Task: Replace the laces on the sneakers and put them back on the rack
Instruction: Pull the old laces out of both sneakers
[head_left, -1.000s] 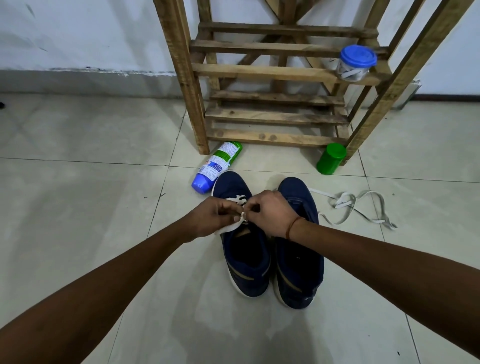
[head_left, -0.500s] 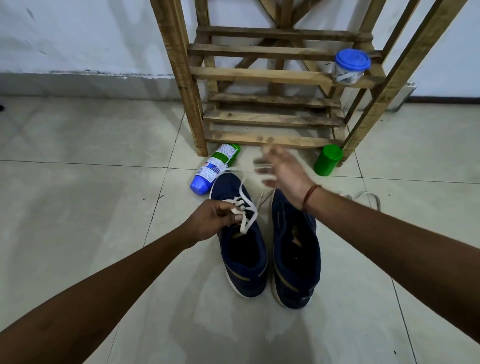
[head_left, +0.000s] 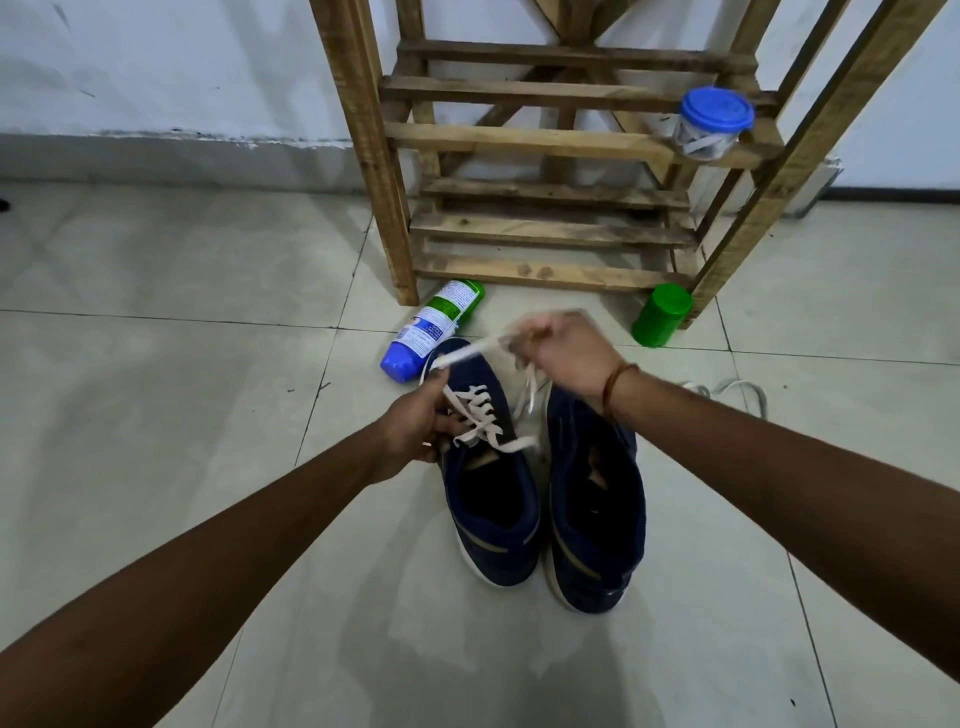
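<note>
My left grip (head_left: 415, 434) is closed on the left sneaker (head_left: 496, 525): the fingers curl round its outer edge beside the eyelets and the thumb points up toward the toe. My right grip (head_left: 563, 353) is raised above the toes of the pair, and its fingers pinch the lace (head_left: 480, 413). That hand is blurred, so I cannot tell exactly how the fingers lie.

From the right grip one white strand runs left and down to the toe of the left sneaker, close to my left thumb. Another strand hangs down between the two shoes. The lace is threaded in crosses through the left sneaker's eyelets, and one free end lies across the tongue toward the right.

The right sneaker (head_left: 597, 499) stands just beside the left one, heels toward me, both on the floor (head_left: 156, 395). I see no lace in it. A thread band (head_left: 615, 384) sits on my right wrist. A loose lace (head_left: 727, 388) lies on the floor beyond my right forearm.

The rack (head_left: 524, 140) stands against the wall (head_left: 156, 62), behind the shoes. A can (head_left: 434, 330) lies on its side between the rack's left leg and the left sneaker's toe. A green tub (head_left: 662, 314) stands by the right leg, and a jar (head_left: 711, 124) with a blue lid sits on a slat.
</note>
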